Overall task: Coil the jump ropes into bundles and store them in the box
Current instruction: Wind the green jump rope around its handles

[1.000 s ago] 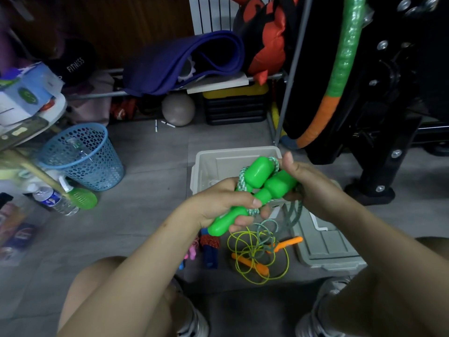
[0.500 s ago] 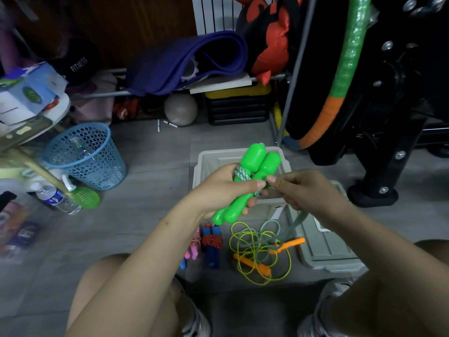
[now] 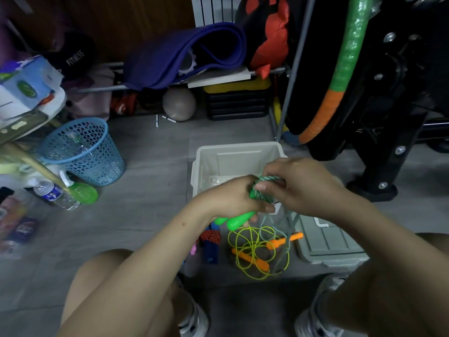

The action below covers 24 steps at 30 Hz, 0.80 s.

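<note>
Green plastic handles (image 3: 237, 220), two of them side by side, stick out below the left hand (image 3: 233, 198), which is closed tight around them. Head view, the only one: right hand (image 3: 298, 186) sits just beside the left, touching it, fingers pinched on the green-and-white braided cord (image 3: 269, 178) and laying it over the top of the handles. The rest of that cord hangs slack below the right hand, down to the floor. So this rope looks mid-wrap, bundle not finished.

Beige box (image 3: 239, 152) stands open just beyond both hands; its inside looks bare as far as it shows, though the hands hide the near part. The lid (image 3: 328, 244) lies on the floor below and right of the right hand.

Below the hands, on the floor: yellow rope with orange handles (image 3: 257, 249), loose and tangled, not coiled. Left of it, under the left wrist, a blue-handled rope with red cord (image 3: 211, 242), which seems already wound; a pink bit beside it is too small to tell.

Judgement: early going. Nothing clearly stored, one rope in hand, at least one left to coil, then all into the box.
</note>
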Motion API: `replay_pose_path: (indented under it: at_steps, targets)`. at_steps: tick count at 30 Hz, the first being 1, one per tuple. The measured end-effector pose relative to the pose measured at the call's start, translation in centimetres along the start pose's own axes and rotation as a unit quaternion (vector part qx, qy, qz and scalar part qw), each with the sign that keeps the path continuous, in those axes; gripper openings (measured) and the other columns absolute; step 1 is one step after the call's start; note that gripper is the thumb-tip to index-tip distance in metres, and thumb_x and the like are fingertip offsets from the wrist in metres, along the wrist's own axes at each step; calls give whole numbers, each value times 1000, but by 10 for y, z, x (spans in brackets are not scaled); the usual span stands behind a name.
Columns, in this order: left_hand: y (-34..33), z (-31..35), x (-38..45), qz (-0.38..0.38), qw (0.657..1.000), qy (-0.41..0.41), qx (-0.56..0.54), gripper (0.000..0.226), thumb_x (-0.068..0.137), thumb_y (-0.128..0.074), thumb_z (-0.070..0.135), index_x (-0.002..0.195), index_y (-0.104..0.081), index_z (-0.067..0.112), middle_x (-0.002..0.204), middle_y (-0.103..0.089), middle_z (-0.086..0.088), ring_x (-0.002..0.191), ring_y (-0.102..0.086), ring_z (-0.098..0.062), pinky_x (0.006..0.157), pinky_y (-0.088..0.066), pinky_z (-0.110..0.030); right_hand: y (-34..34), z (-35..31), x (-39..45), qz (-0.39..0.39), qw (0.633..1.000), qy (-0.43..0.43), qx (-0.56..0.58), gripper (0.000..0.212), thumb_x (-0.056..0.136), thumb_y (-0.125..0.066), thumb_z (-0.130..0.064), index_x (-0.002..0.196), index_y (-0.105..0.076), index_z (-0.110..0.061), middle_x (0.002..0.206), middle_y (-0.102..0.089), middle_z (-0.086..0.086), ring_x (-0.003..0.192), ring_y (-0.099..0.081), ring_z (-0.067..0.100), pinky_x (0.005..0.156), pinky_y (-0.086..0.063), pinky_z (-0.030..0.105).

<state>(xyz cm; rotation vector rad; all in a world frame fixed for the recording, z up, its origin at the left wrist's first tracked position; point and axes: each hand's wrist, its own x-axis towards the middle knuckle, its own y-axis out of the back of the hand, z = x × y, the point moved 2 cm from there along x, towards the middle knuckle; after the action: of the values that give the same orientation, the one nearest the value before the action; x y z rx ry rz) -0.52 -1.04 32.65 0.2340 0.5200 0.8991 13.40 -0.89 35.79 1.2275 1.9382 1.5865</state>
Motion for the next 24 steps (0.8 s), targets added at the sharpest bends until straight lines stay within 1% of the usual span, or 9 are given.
replay_pose_path:
  at_steps: [3,6,8,9,13,16,20,22,24]
  targets:
    - [-4,0,-3,-29,997,5,76,24,85,-69,21,86,-49,33,63,-64,-7,48,-60,-18,44,-46,-17,1,-1,7,-30,999,-18,-25,48,78,-44,-67,82,-61,-22,63,-41,-14,80,-59,21,61,-33,29]
    - [-7,3,-6,-48,996,15,69,18,83,-70,20,90,-55,27,54,-62,-1,42,-56,-12,43,-46,-19,4,16,14,-70,979,-76,173,33,66,-75,-53,76,-58,-26,70,-63,2,72,-58,22,67,-44,35]
    - [-6,6,-6,-48,997,3,59,15,82,-70,13,80,-58,22,47,-59,2,39,-54,-8,43,-47,-19,4,25,14,-110,919,-117,360,33,58,-83,-45,73,-63,-23,84,-63,28,67,-55,28,66,-45,38]
    - [-5,7,-7,-52,997,-3,55,19,83,-69,10,75,-57,23,45,-57,4,38,-53,-6,42,-47,-19,2,28,12,-134,886,-135,423,31,56,-84,-41,71,-65,-22,84,-61,33,68,-54,28,66,-44,38]
    - [-5,7,-11,-64,997,-8,45,21,83,-69,8,77,-55,23,43,-57,9,37,-53,-3,44,-46,-18,-7,31,8,-160,813,-192,526,19,56,-77,-21,68,-66,-12,66,-64,12,56,-59,18,53,-49,21]
    - [-5,3,-12,-52,998,-17,32,17,82,-70,9,83,-57,19,45,-59,8,39,-53,-4,44,-48,-22,-11,30,7,-160,804,-224,526,19,57,-76,-21,69,-67,-10,63,-65,6,54,-60,14,51,-49,19]
    - [-3,0,-15,-43,998,-42,-18,18,82,-70,5,90,-58,16,51,-60,1,41,-54,-10,43,-47,-23,-7,30,3,-137,831,-222,491,32,68,-66,-37,80,-72,-8,78,-71,7,69,-65,14,62,-50,21]
    - [1,-2,-16,-39,993,-52,-97,33,83,-68,2,106,-54,20,60,-65,-1,43,-56,-13,41,-47,-23,-9,31,-1,-111,827,-241,496,41,71,-57,-52,78,-74,-15,80,-73,5,71,-67,14,62,-50,23]
    - [5,-5,-14,-25,981,-49,-185,53,84,-66,4,127,-42,25,76,-70,-6,45,-56,-16,41,-46,-24,-14,33,-3,-92,814,-280,500,55,67,-48,-68,76,-71,-18,66,-65,-5,57,-57,10,53,-40,24]
